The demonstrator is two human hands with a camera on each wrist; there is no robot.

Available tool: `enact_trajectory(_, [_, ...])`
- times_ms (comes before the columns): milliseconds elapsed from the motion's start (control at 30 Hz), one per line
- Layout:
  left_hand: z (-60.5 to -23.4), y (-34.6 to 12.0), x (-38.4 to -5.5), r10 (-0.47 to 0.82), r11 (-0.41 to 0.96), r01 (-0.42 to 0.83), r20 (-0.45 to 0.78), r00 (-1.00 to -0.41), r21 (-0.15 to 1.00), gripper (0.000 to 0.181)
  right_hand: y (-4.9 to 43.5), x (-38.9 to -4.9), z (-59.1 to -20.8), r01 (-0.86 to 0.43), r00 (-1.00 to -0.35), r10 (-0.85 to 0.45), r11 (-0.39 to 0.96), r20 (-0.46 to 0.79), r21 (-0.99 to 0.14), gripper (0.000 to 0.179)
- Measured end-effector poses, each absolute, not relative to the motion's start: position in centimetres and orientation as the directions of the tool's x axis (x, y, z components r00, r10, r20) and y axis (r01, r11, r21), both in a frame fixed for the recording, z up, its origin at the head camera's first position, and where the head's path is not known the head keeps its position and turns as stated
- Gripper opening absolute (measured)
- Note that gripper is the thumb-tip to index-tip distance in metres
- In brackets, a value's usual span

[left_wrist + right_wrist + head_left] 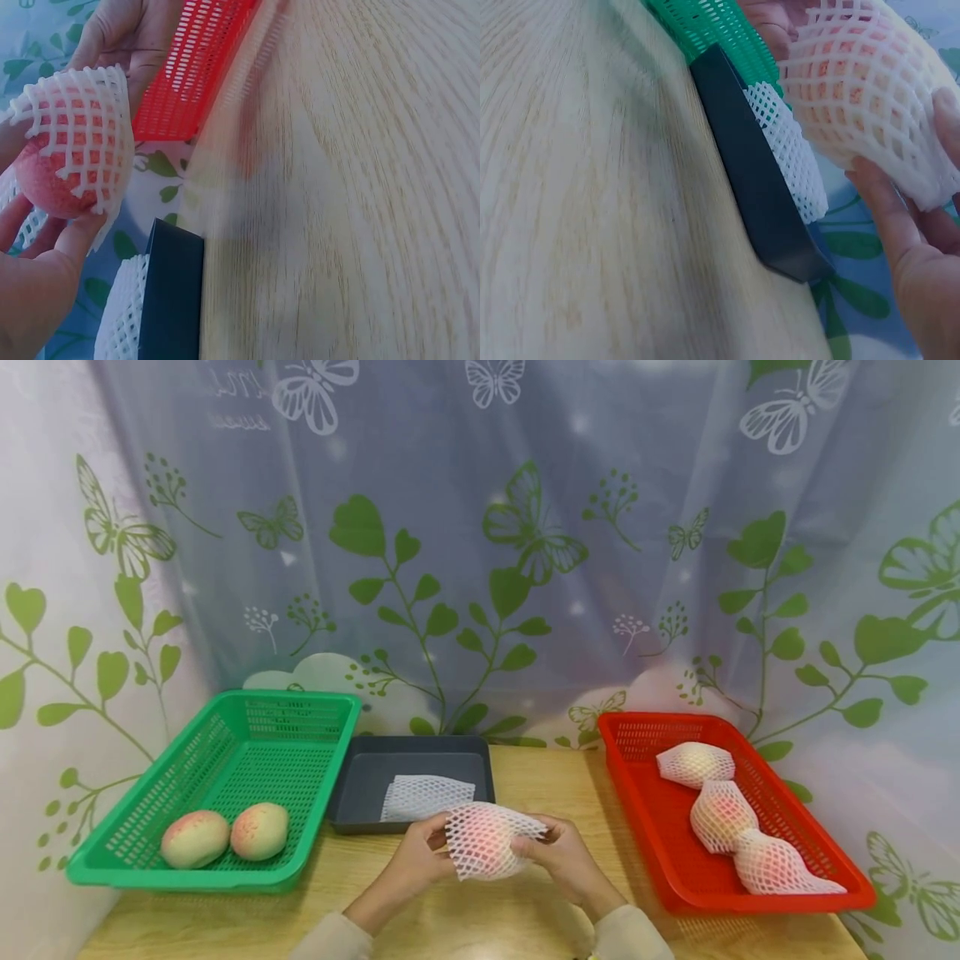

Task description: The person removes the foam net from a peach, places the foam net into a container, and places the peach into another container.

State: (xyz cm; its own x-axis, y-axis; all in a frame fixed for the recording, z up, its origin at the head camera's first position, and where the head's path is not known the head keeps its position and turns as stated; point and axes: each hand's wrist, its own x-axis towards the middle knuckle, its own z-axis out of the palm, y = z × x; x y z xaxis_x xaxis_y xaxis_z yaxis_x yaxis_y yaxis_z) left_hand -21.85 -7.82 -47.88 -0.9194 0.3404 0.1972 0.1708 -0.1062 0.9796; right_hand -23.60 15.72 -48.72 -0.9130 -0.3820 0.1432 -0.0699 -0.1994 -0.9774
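A pale wooden table (555, 785) bearing three containers
Its grain runs visibly — a green basket (187, 878) stands at the left, a red basket (772, 903) at the right, a dark tray (362, 781) between them, near the far edge.

No text readable; faint, reversed-looking lettering (238, 420) on curtain (450, 460), upper left, too blurred.

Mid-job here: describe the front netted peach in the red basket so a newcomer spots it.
Find the red basket at the head view's right. Inside, three netted peaches run from back to front. Pick the front peach, its net tapering rightward into a long, flat tail, unlike its neighbours.
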Motion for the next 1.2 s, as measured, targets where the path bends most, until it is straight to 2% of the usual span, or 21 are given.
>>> enact_trajectory(533, [-47.8, -9.0, -21.9, 0.335, -0.083, 0.225, 0.239, -0.911, 0.971, 0.058, 14.7, -23.3, -47.2, -0.043, -0.952, -0.292, -0.181, 0.095, -0.983, 0.026])
enact_trajectory(900, [-46.5, -10.7, -21.8, 0.251, -0.068, 0.177, 0.189, -0.949, 0.982, 0.068, 13.6, -23.8, -46.7, 0.007, -0.973, -0.228, -0.188, 0.037, -0.982, 0.012])
enact_trajectory(1200, [-45.1, -12.7, -21.8, 0.195, -0.058, 0.225, 0.232, -0.953, 0.973, 0.07, 13.3, -24.7, -46.1, 0.019, -0.981, -0.195, -0.196, 0.02, -0.981, 0.01])
